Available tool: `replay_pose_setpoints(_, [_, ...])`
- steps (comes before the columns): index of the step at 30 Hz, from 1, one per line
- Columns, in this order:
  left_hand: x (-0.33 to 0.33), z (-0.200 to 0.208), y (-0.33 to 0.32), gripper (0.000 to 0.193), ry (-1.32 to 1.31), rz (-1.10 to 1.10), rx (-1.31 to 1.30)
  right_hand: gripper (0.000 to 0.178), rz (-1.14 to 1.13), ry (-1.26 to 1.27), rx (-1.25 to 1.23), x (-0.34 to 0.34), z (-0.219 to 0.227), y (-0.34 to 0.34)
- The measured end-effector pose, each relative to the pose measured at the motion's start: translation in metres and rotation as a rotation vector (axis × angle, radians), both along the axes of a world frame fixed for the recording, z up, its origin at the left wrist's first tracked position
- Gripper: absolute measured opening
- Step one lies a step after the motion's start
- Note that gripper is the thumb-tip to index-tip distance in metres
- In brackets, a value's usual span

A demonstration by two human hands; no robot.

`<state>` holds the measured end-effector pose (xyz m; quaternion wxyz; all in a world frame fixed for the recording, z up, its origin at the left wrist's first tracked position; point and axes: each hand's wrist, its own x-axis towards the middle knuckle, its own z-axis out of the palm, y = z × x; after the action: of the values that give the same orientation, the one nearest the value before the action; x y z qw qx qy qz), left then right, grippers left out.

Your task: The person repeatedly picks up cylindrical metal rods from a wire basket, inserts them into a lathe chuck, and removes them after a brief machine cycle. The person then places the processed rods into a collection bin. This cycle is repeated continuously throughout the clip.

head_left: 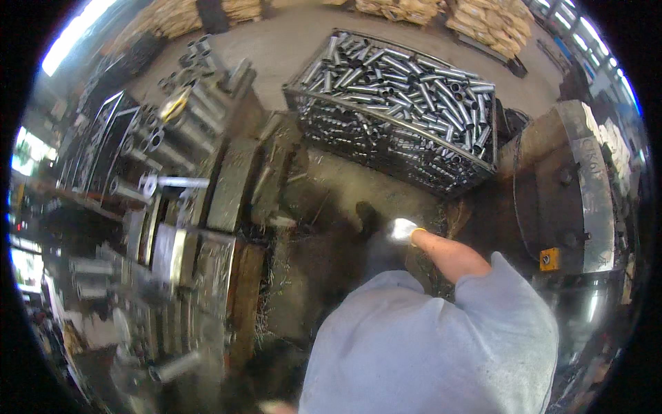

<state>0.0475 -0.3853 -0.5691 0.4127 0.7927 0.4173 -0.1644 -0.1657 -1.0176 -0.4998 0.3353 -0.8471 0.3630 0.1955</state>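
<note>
While the person in the grey-blue shirt [420, 352] is leaning forward, the right hand [402, 231] is hanging in a white glove beside the dark-trousered leg, well apart from the near long edge of a wire bin [331, 124]. Blur is hiding the fingers, so one cannot tell whether they are standing apart or together, or gripping anything. Metal tubes [445, 103] are filling the bin in a jumble, reaching its rim from the far left corner to the right one. More tubes are lying on the far end of a machine bench [231, 186] at the left. A blurred sliver of the left arm [278, 408] is showing, its hand lying out of view.
</note>
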Motion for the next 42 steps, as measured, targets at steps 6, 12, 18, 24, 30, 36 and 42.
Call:
replay_pose_setpoints(6, [0.059, -0.029, -0.283, 0.041, 0.261, -0.472, -0.385, 0.044, -0.420, -0.404, -0.063, -0.022, 0.003, -0.177])
replay_pose_setpoints(12, [0.078, 0.045, -0.668, 0.026, -0.066, -1.527, -0.309, 0.055, -0.964, -0.143, -0.304, -0.100, -0.025, -0.483])
replay_pose_setpoints(18, [0.044, 0.092, -0.909, 0.025, 0.030, -1.926, -0.440, 0.048, -0.624, 0.452, -0.178, -0.137, -0.134, -0.632])
replay_pose_setpoints(24, [0.014, 0.079, -1.029, 0.033, 0.744, -1.402, -0.801, 0.040, -0.477, 0.383, -0.165, -0.122, -0.107, -0.601])
replay_pose_setpoints(30, [-0.038, 0.076, -1.115, 0.048, 1.240, -0.359, -0.983, 0.028, -0.121, -0.682, -0.055, -0.077, 0.055, -0.517])
replay_pose_setpoints(36, [0.058, 0.096, -1.077, 0.035, 0.715, -0.544, -0.841, 0.057, -0.917, 0.627, -0.570, -0.204, -0.082, -0.663])
replay_pose_setpoints(42, [0.121, 0.145, -0.908, 0.053, 0.439, -0.790, -0.840, 0.053, -1.040, 0.434, -0.467, -0.202, -0.146, -0.669])
